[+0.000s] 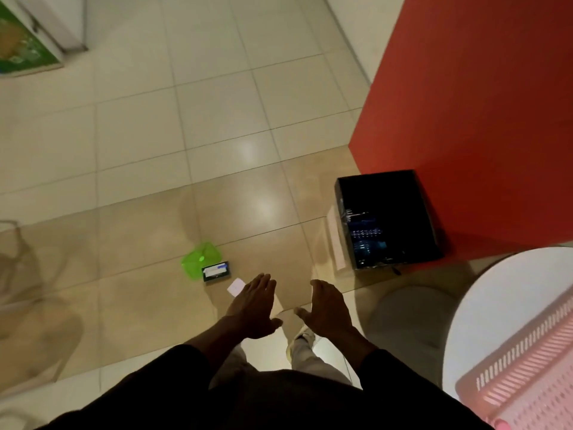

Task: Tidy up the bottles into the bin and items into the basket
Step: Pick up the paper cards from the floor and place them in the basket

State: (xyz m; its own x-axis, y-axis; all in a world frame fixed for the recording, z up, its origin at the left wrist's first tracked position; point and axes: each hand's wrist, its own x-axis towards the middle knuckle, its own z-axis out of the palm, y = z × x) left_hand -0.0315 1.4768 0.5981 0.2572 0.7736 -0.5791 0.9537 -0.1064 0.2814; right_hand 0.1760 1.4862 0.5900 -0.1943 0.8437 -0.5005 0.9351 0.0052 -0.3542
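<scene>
Below, both hands (252, 305) hover open beside green lid (201, 259), floor (155, 135) wide.

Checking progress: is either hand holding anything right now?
No, the left hand and right hand are both spread open with nothing in them.

A black rectangular bin (387, 218), open-topped and dark inside, stands on the tiled floor (148, 187) against a red wall (480, 103). A pink slotted plastic basket (527, 364) sits on the round white worktop (496, 290), cut off by the frame edge. Well apart from the bin, three things lie flat on the floor: a translucent green plastic piece (198, 259), a small black box with a white label (216, 270) touching it, and a white card (234, 286) just beside the box.
</scene>
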